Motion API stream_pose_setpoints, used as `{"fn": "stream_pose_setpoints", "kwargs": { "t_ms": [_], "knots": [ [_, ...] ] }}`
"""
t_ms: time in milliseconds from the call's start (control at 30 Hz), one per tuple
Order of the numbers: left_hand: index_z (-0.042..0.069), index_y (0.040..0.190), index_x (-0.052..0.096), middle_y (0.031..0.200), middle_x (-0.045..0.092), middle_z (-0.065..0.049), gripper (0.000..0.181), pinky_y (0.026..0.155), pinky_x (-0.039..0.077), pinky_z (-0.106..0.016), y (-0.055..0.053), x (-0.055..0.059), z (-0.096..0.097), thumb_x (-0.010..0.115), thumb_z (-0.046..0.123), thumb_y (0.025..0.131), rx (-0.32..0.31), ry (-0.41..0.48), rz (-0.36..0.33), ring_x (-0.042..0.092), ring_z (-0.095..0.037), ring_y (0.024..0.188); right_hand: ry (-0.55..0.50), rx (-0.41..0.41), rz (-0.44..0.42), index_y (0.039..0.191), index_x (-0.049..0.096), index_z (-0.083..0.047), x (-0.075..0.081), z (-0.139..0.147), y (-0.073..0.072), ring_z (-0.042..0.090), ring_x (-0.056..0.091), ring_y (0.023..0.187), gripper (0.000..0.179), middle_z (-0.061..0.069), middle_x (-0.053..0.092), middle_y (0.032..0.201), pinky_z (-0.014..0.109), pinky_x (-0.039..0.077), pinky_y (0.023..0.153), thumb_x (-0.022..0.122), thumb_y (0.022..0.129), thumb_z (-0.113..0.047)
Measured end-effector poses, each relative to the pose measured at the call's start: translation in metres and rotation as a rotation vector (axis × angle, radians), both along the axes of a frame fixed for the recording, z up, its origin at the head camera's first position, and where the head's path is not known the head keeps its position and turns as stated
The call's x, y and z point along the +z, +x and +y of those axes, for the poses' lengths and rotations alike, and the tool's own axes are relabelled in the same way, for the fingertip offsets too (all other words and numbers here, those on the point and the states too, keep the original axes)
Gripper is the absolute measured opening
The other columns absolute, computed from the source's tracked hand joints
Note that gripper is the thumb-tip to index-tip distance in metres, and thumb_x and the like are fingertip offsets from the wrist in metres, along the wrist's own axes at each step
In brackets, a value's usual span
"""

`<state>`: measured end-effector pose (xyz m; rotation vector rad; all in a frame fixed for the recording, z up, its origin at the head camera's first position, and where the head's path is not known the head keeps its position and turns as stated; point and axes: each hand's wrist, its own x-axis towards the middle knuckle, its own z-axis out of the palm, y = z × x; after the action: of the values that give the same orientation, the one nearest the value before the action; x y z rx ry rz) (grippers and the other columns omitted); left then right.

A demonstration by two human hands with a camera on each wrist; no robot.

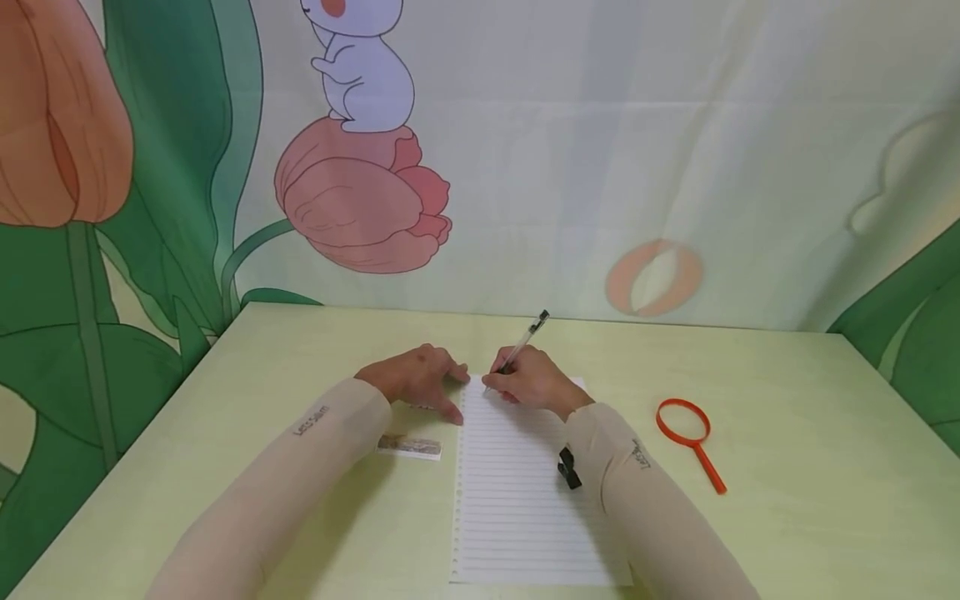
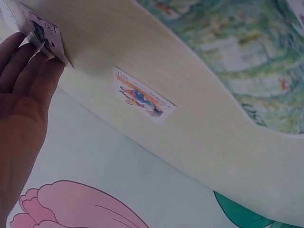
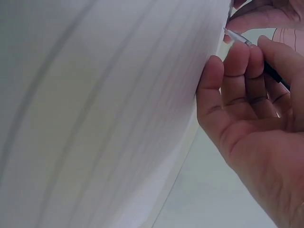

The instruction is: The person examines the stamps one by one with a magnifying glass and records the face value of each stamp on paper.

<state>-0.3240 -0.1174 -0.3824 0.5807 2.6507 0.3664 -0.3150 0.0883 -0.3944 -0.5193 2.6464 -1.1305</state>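
Note:
A white lined loose-leaf sheet (image 1: 517, 508) with punched holes lies on the table. My right hand (image 1: 534, 382) pinches a clear-barrelled gel pen (image 1: 534, 325), its tip at the sheet's upper left; the right wrist view shows the pen tip (image 3: 235, 36) close to the paper. My left hand (image 1: 423, 377) rests at the sheet's upper left edge, thumb and fingers spread. In the left wrist view, the left fingers (image 2: 40, 76) are beside a postage stamp (image 2: 45, 33) marked 1.20; whether they touch it I cannot tell. Another stamp (image 2: 142, 98) lies nearby.
A red-orange magnifying glass (image 1: 701, 454) lies right of the sheet. Left of the sheet, a stamp-like printed slip (image 1: 410, 447) is partly under the left sleeve. A large painted-looking picture (image 2: 232, 66) fills the left wrist view's upper right. A cartoon-printed cloth (image 1: 525, 167) hangs behind the table (image 1: 810, 467).

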Motion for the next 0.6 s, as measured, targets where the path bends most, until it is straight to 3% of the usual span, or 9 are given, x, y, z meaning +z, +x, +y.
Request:
{"fn": "stream_pose_setpoints", "kwargs": {
  "t_ms": [333,600],
  "knots": [
    [0.020,0.142,0.059,0.153,0.044,0.006,0.074,0.115,0.030,-0.045,-0.0005,0.0012,0.0001,0.087,0.041,0.076,0.012,0.000,-0.016,0.031,-0.025,0.145,-0.030,0.002,-0.006,0.089,0.066,-0.004,0.0016,-0.0002,-0.0002,0.009,0.054,0.058,0.011,0.001,0.062,0.068,0.022,0.050,0.058,0.069,0.095,-0.013],
    [0.018,0.141,0.059,0.153,0.045,0.005,0.074,0.115,0.031,-0.044,-0.0012,0.0007,0.0009,0.087,0.041,0.077,-0.017,0.000,-0.010,0.034,-0.024,0.143,-0.032,-0.004,-0.027,0.091,0.065,-0.005,-0.0024,0.0021,-0.0022,0.010,0.055,0.061,0.010,0.000,0.063,0.071,0.022,0.049,0.060,0.068,0.095,-0.014]
  ]
}}
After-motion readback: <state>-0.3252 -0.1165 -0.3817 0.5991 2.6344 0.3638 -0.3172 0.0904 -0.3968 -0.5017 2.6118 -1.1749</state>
